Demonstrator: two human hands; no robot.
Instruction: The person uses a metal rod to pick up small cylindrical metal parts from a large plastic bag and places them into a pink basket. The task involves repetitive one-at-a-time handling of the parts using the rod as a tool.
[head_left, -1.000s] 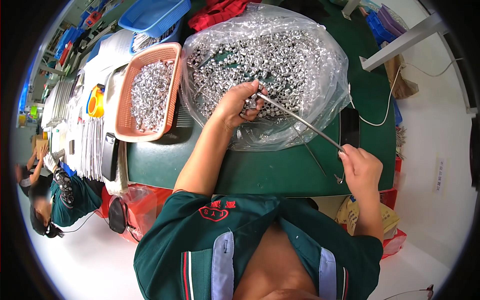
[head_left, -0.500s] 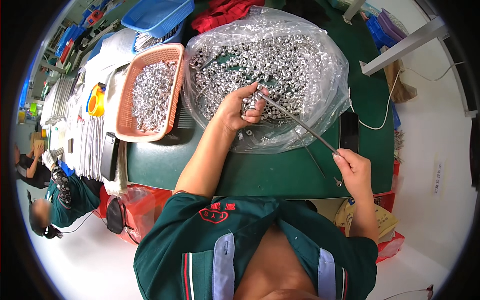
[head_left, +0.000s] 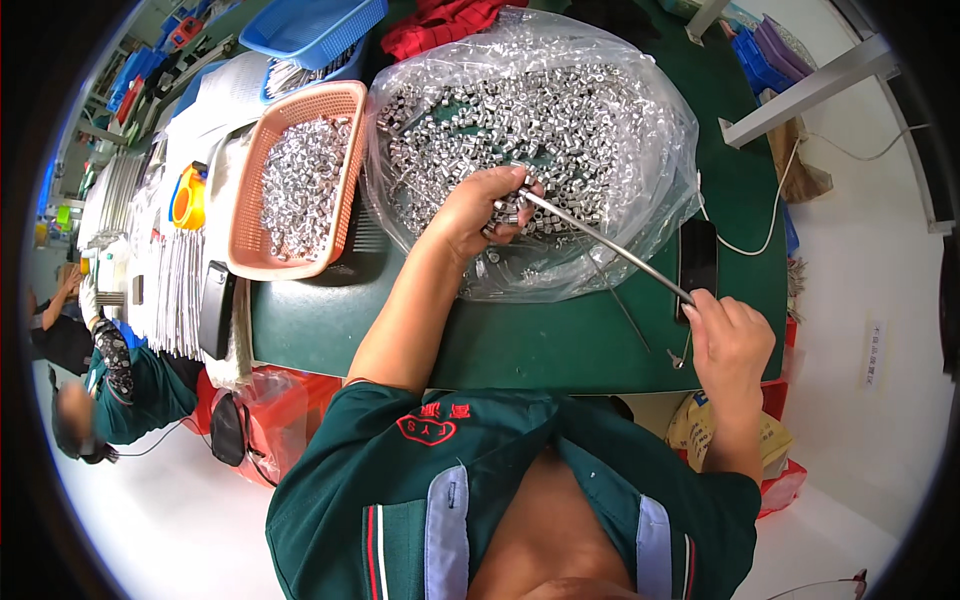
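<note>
Two hands are working with one metal rod (head_left: 608, 240) over the counter (head_left: 560, 350), and compared with half a second ago the right grip (head_left: 735, 338) is sitting farther out to the right, bringing the rod's near end with it. The left grip (head_left: 476, 210) is staying almost where it was, and at the far left a co-worker's gloved hand (head_left: 88, 296) is showing higher up than before. The right grip is narrowing to a pinch, thumb and fingers closing on the rod's near end while the forearm is rising from the lower right. The left grip is curling around several small metal sleeves (head_left: 508, 213), its thumb resting at the rod's far tip and its forearm reaching up and slightly rightward; whether the tip is passing through a sleeve, I cannot tell. The rod is slanting from the left fingertips down to the right, crossing above the clear plastic bag (head_left: 652, 235). More sleeves are lying spread in the bag, and others are filling the orange basket (head_left: 250, 190) to its left.
</note>
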